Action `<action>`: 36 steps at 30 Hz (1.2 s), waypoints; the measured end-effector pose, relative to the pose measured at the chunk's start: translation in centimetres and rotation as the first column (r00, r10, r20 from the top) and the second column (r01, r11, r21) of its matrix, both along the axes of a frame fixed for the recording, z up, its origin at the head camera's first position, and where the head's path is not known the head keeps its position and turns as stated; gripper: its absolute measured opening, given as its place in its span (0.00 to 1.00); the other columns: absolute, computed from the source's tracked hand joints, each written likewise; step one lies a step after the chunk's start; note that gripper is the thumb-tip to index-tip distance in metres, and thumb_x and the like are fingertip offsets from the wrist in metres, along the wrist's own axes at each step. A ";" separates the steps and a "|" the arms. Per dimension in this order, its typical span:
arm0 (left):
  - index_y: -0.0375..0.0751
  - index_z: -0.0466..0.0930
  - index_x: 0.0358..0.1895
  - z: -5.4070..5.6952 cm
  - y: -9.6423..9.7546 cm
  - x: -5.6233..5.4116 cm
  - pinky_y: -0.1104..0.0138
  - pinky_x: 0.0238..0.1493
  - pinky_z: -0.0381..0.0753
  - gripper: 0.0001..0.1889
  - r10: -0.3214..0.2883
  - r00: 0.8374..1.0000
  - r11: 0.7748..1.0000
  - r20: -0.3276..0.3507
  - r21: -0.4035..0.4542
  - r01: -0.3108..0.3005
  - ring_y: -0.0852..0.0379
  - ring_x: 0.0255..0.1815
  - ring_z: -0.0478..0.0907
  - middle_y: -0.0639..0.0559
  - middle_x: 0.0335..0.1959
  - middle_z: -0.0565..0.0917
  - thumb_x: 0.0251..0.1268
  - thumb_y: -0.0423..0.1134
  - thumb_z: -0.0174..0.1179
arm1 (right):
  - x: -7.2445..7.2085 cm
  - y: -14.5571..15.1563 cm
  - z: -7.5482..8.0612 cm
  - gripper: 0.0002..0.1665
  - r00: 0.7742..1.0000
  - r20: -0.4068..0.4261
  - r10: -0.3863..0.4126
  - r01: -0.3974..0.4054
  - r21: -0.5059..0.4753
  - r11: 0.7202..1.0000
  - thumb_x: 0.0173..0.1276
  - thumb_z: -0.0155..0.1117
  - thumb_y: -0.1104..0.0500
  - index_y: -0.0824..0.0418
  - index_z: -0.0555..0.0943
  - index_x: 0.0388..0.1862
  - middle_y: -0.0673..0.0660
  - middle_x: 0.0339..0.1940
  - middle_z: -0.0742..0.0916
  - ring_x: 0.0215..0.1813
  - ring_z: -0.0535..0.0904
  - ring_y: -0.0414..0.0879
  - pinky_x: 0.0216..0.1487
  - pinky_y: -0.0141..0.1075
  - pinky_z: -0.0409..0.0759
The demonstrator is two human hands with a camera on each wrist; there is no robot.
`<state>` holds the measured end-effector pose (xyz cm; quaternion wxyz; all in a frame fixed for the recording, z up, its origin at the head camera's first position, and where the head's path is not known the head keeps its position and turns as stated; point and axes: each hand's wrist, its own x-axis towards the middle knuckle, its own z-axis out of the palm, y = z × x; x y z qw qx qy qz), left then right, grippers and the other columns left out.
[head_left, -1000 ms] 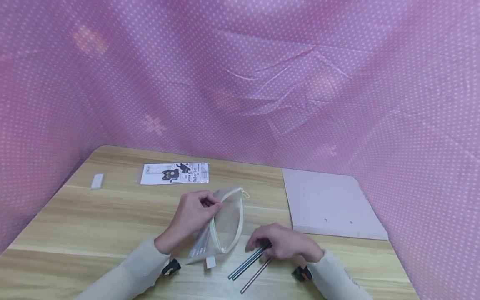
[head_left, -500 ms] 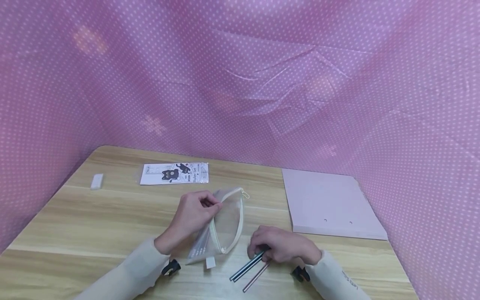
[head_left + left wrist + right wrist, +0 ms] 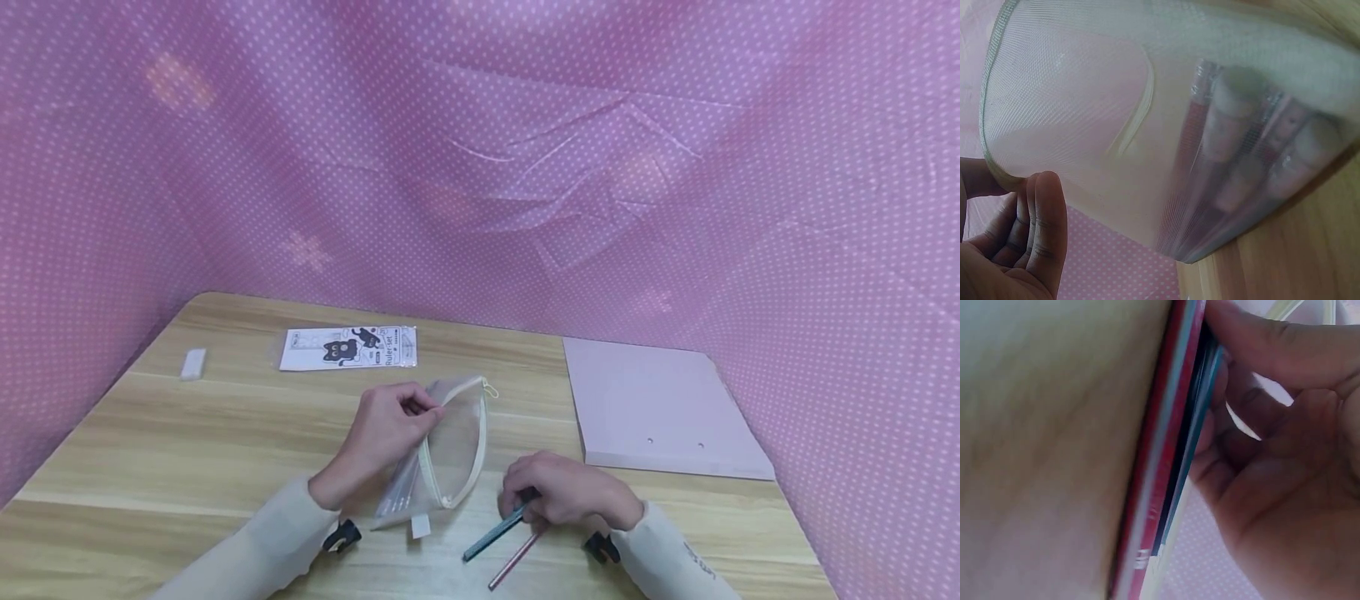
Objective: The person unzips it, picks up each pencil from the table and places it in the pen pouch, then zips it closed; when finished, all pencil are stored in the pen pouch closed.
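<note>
My left hand [image 3: 393, 421] pinches the edge of a translucent mesh zip pouch [image 3: 405, 483], whose mouth gapes toward the right. Through the mesh in the left wrist view, several pencils with white eraser ends [image 3: 1238, 94] show inside. To the right of the pouch, my right hand [image 3: 566, 492] holds pencils just over the table. Teal pencils [image 3: 492, 533] lie together between thumb and fingers in the right wrist view, against a red pencil [image 3: 1163, 462]. In the head view the red pencil angles apart from the teal ones. Their upper ends are hidden by the hand.
A packaged ruler set [image 3: 348, 347] lies behind the pouch. A small white eraser-like block [image 3: 192, 364] sits at the far left. A pale pink folder [image 3: 667, 408] covers the back right of the wooden table [image 3: 187, 458]. Pink dotted cloth [image 3: 480, 208] hangs behind.
My right hand has shifted slightly, and the teal pencils have drawn together so they overlap in the head view. The left hand and pouch have stayed put.
</note>
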<state>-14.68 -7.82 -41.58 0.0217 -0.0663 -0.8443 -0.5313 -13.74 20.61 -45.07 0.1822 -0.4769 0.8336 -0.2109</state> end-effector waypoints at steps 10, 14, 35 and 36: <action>0.47 0.87 0.29 0.0 0.0 -0.1 0.70 0.28 0.80 0.04 -0.012 1.000 1.000 -0.009 0.010 0.012 0.57 0.25 0.78 0.52 0.26 0.86 0.57 0.35 0.72 | -0.5 0.6 2.0 0.15 0.985 0.104 -0.139 0.155 -0.165 0.974 0.63 0.70 0.66 0.47 0.88 0.43 0.42 0.39 0.90 0.40 0.81 0.31 0.44 0.28 0.83; 0.47 0.87 0.29 -0.1 0.0 -0.1 0.71 0.28 0.81 0.04 -0.016 1.000 1.000 -0.015 0.012 0.016 0.57 0.26 0.78 0.51 0.25 0.86 0.57 0.34 0.72 | -1.1 0.8 2.6 0.10 0.935 0.241 -0.260 0.322 -0.271 0.907 0.68 0.66 0.64 0.55 0.87 0.47 0.54 0.42 0.91 0.43 0.84 0.39 0.46 0.32 0.83; 0.47 0.86 0.29 -0.1 -0.1 -0.2 0.71 0.28 0.80 0.04 -0.006 1.000 1.000 -0.030 -0.005 0.006 0.57 0.26 0.79 0.53 0.25 0.87 0.57 0.36 0.72 | -1.9 -2.3 1.2 0.21 0.597 0.783 -0.174 0.568 -0.260 0.781 0.68 0.62 0.68 0.83 0.76 0.54 0.49 0.30 0.90 0.31 0.84 0.36 0.27 0.24 0.79; 0.47 0.86 0.29 -0.1 -0.2 -0.2 0.71 0.28 0.80 0.04 -0.006 1.000 1.000 -0.028 -0.003 0.006 0.57 0.26 0.78 0.53 0.25 0.87 0.57 0.36 0.72 | -1.9 -2.3 1.1 0.20 0.603 0.783 -0.154 0.548 -0.266 0.794 0.68 0.62 0.69 0.84 0.76 0.54 0.48 0.29 0.89 0.30 0.84 0.36 0.27 0.24 0.79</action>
